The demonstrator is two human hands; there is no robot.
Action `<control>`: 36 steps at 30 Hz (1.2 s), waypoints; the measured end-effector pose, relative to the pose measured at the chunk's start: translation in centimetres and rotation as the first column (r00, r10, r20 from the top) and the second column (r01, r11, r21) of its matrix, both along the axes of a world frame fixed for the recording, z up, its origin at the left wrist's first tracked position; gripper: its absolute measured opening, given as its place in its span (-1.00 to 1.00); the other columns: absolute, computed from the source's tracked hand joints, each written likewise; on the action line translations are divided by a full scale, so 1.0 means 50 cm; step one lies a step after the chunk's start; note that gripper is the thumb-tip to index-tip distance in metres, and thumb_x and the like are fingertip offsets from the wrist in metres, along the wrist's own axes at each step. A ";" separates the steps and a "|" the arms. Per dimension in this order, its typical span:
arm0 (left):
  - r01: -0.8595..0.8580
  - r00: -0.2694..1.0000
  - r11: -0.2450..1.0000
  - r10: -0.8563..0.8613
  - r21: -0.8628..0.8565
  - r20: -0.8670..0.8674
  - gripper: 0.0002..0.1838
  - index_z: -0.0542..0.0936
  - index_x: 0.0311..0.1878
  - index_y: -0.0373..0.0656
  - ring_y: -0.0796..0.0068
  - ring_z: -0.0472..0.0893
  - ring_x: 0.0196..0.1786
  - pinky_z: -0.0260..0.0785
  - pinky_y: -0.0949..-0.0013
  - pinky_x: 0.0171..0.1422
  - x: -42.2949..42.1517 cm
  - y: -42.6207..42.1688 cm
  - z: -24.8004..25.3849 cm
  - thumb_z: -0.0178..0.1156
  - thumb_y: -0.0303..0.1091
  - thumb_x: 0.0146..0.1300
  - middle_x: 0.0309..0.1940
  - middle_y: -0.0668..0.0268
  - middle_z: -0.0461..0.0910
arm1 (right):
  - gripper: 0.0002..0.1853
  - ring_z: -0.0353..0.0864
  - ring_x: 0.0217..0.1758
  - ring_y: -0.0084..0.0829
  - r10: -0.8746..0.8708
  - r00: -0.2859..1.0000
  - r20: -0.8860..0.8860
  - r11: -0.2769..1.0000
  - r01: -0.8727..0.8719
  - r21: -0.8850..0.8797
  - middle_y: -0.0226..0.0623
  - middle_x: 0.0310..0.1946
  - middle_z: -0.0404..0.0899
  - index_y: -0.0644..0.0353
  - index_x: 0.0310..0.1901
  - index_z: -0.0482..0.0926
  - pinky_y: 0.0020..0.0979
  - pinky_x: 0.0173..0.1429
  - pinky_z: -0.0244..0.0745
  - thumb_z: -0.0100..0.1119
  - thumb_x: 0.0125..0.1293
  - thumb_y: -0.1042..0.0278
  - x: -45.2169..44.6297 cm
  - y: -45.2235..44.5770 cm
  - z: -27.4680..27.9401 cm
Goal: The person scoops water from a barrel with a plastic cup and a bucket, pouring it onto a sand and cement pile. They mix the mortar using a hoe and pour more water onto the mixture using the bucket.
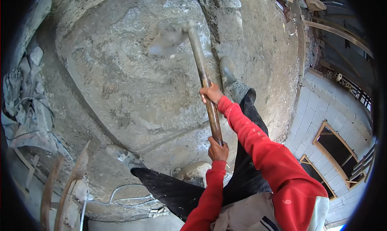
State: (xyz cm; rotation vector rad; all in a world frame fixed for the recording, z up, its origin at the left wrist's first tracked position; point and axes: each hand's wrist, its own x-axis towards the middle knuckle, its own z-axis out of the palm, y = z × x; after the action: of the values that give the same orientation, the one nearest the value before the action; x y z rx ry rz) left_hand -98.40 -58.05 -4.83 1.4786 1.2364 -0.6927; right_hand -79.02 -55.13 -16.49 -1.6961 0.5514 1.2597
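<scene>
A long wooden handle [200,62] runs up from my hands to a hoe-like metal blade [167,41], blurred by motion, over wet grey-brown mortar [121,74] in a shallow, low-rimmed bed. My right hand [211,93] is wrapped round the middle of the handle. Lower down, my left hand [218,149] grips the handle near its end. Both arms wear red sleeves. The blade is at the upper middle of the bed; whether it touches the mortar is unclear.
My boots [228,72] stand on either side of the bed's near edge. Crumpled sacks [30,98] lie far left, wooden boards [50,188] lower left. A hose [117,190] loops behind me. A block wall [308,106] with wood-framed openings is right.
</scene>
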 end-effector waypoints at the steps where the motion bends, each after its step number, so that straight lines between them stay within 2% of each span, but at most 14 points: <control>1: 0.030 0.999 0.999 -0.031 0.039 0.024 -0.62 0.23 -0.18 -0.15 -0.22 0.53 -0.38 0.30 -0.11 -0.32 0.032 0.030 -0.020 0.18 -0.44 -0.04 -0.57 -0.11 0.51 | -0.87 0.41 -0.77 -0.49 -0.063 0.998 -0.002 0.998 0.063 -0.008 -0.34 -0.71 0.41 0.25 -0.46 0.38 -0.42 -0.67 0.38 0.14 -0.04 0.49 0.038 0.027 -0.013; 3: 0.047 0.997 0.997 -0.050 0.065 0.054 -0.62 0.23 -0.20 -0.16 -0.22 0.53 -0.40 0.31 -0.11 -0.33 0.047 0.044 -0.035 0.18 -0.45 -0.07 -0.58 -0.09 0.51 | -0.87 0.41 -0.77 -0.48 -0.138 0.990 -0.008 0.990 0.138 -0.013 -0.33 -0.72 0.42 0.25 -0.49 0.39 -0.43 -0.67 0.38 0.15 -0.05 0.48 0.055 0.028 -0.034; 5: 0.044 0.999 0.999 -0.045 0.029 0.027 -0.61 0.23 -0.20 -0.16 -0.21 0.53 -0.41 0.33 -0.08 -0.31 0.061 0.033 -0.026 0.18 -0.46 -0.10 -0.60 -0.07 0.51 | -0.88 0.42 -0.76 -0.48 -0.038 0.996 -0.079 0.996 0.031 -0.079 -0.31 -0.71 0.44 0.25 -0.53 0.40 -0.42 -0.66 0.39 0.16 -0.08 0.47 0.052 -0.011 -0.069; 8: 0.007 0.998 0.990 -0.016 -0.141 -0.067 -0.56 0.23 -0.20 -0.13 -0.15 0.56 -0.40 0.37 -0.02 -0.29 -0.034 -0.050 0.004 0.22 -0.42 -0.14 -0.58 -0.01 0.52 | -0.89 0.44 -0.75 -0.41 -0.056 0.982 -0.179 0.979 0.018 -0.204 -0.26 -0.70 0.46 0.26 -0.58 0.42 -0.36 -0.65 0.40 0.15 -0.14 0.46 -0.083 -0.140 -0.106; 11: 0.103 0.981 0.965 -0.139 -0.243 -0.135 -0.52 0.22 -0.15 -0.13 -0.16 0.57 -0.35 0.37 -0.08 -0.23 -0.149 -0.085 0.059 0.26 -0.37 -0.13 -0.52 -0.06 0.55 | -0.88 0.44 -0.75 -0.44 -0.153 0.965 -0.211 0.925 0.065 -0.374 -0.28 -0.71 0.45 0.26 -0.55 0.43 -0.37 -0.68 0.39 0.16 -0.13 0.46 -0.223 -0.206 -0.052; 16: 0.024 0.986 0.953 -0.072 -0.302 -0.149 -0.47 0.22 -0.15 -0.13 -0.16 0.57 -0.34 0.39 -0.07 -0.24 -0.226 -0.124 0.135 0.31 -0.34 -0.16 -0.49 -0.10 0.55 | -0.79 0.42 -0.79 -0.44 -0.162 0.969 -0.189 0.926 0.082 -0.368 -0.28 -0.71 0.42 0.26 -0.38 0.34 -0.38 -0.70 0.37 0.17 -0.05 0.54 -0.283 -0.217 0.059; 21: -0.070 0.986 0.940 0.116 -0.334 0.118 -0.53 0.28 -0.17 -0.19 -0.19 0.54 -0.38 0.39 0.04 -0.27 -0.181 -0.081 0.051 0.28 -0.38 -0.16 -0.53 -0.08 0.51 | -0.74 0.42 -0.77 -0.46 -0.078 0.984 0.162 0.936 0.128 -0.329 -0.32 -0.65 0.39 0.26 -0.32 0.32 -0.42 -0.70 0.36 0.19 -0.05 0.52 -0.170 -0.152 0.072; 24: -0.118 0.940 0.922 0.223 -0.369 0.257 -0.59 0.31 -0.18 -0.19 0.03 0.52 -0.54 0.39 0.15 -0.41 -0.133 -0.060 -0.025 0.23 -0.46 -0.14 -0.62 0.09 0.44 | -0.72 0.40 -0.76 -0.48 0.050 0.944 0.328 0.905 0.096 -0.415 -0.34 -0.66 0.41 0.25 -0.29 0.34 -0.45 -0.69 0.32 0.19 -0.05 0.50 -0.088 -0.099 0.041; 26: -0.275 0.924 0.698 0.382 -0.661 0.020 -0.61 0.33 -0.15 -0.18 0.34 0.44 -0.67 0.34 0.28 -0.57 -0.108 -0.037 -0.048 0.18 -0.53 -0.10 -0.67 0.27 0.35 | -0.62 0.53 -0.65 -0.35 0.181 0.942 0.281 0.845 -0.002 -0.534 -0.18 -0.51 0.48 0.32 -0.24 0.33 -0.39 -0.62 0.45 0.26 -0.09 0.44 -0.080 -0.082 0.017; 29: -0.450 0.844 0.511 0.512 -0.732 -0.160 -0.61 0.34 -0.12 -0.18 0.49 0.40 -0.71 0.26 0.36 -0.67 -0.183 -0.038 -0.038 0.16 -0.57 -0.09 -0.62 0.36 0.34 | -0.57 0.62 -0.51 -0.17 0.343 0.932 0.120 0.693 -0.165 -0.702 0.03 -0.39 0.56 0.33 -0.19 0.35 -0.28 -0.46 0.53 0.28 -0.10 0.37 -0.182 -0.107 -0.047; 31: -0.496 0.838 0.500 0.489 -0.710 -0.241 -0.59 0.36 -0.09 -0.23 0.47 0.40 -0.73 0.29 0.34 -0.66 -0.275 -0.028 0.007 0.16 -0.57 -0.09 -0.57 0.34 0.36 | -0.57 0.64 -0.47 -0.14 0.380 0.925 -0.028 0.634 -0.282 -0.720 0.08 -0.36 0.57 0.32 -0.17 0.37 -0.24 -0.37 0.54 0.27 -0.09 0.35 -0.315 -0.143 -0.080; 32: -0.369 0.906 0.682 0.415 -0.632 -0.082 -0.60 0.37 -0.11 -0.23 0.46 0.43 -0.71 0.32 0.34 -0.64 -0.353 -0.049 0.014 0.17 -0.57 -0.10 -0.61 0.32 0.37 | -0.57 0.63 -0.48 -0.17 0.226 0.967 -0.122 0.683 -0.246 -0.687 0.05 -0.37 0.57 0.33 -0.17 0.37 -0.26 -0.42 0.54 0.27 -0.08 0.37 -0.349 -0.103 -0.024; 35: -0.394 0.919 0.743 0.333 -0.541 -0.211 -0.63 0.31 -0.21 -0.24 0.42 0.47 -0.71 0.34 0.35 -0.65 -0.374 0.033 0.142 0.20 -0.56 -0.14 -0.62 0.25 0.41 | -0.59 0.60 -0.56 -0.23 0.102 0.975 -0.199 0.811 -0.198 -0.551 -0.04 -0.40 0.56 0.36 -0.20 0.38 -0.31 -0.51 0.52 0.28 -0.11 0.43 -0.485 -0.103 0.020; 36: -0.422 0.906 0.738 0.333 -0.526 -0.260 -0.63 0.30 -0.22 -0.25 0.41 0.48 -0.71 0.34 0.34 -0.65 -0.368 0.050 0.166 0.20 -0.57 -0.14 -0.61 0.23 0.42 | -0.57 0.58 -0.61 -0.28 0.264 0.952 -0.156 0.784 -0.306 -0.540 -0.10 -0.47 0.54 0.37 -0.18 0.38 -0.32 -0.48 0.51 0.27 -0.13 0.44 -0.520 -0.116 0.017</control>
State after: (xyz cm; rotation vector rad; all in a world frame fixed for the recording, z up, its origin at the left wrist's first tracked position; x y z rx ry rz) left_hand -116.79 -55.54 3.48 0.6517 1.2460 -0.8128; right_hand -105.02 -60.95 -15.62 -2.3014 0.7854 1.4724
